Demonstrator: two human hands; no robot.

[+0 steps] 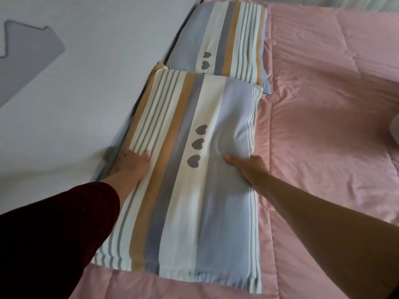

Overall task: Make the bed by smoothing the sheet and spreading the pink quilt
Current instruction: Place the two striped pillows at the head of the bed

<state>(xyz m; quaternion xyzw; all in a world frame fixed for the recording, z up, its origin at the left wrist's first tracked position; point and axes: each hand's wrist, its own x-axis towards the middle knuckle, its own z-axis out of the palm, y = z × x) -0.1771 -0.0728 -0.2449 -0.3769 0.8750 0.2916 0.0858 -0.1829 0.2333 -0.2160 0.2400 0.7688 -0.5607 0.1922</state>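
The pink quilt lies spread over the bed, with creases on its right half. Two striped pillows with grey hearts rest on it along the wall side. The near pillow lies lengthways under both my arms. My left hand grips its left edge, fingers curled under the fabric. My right hand pinches a fold on its right side. The far pillow sits beyond, partly overlapped by the near one's corner. No sheet shows.
A pale wall runs along the left of the bed, close against the pillows. A white rounded object pokes in at the right edge, above the quilt.
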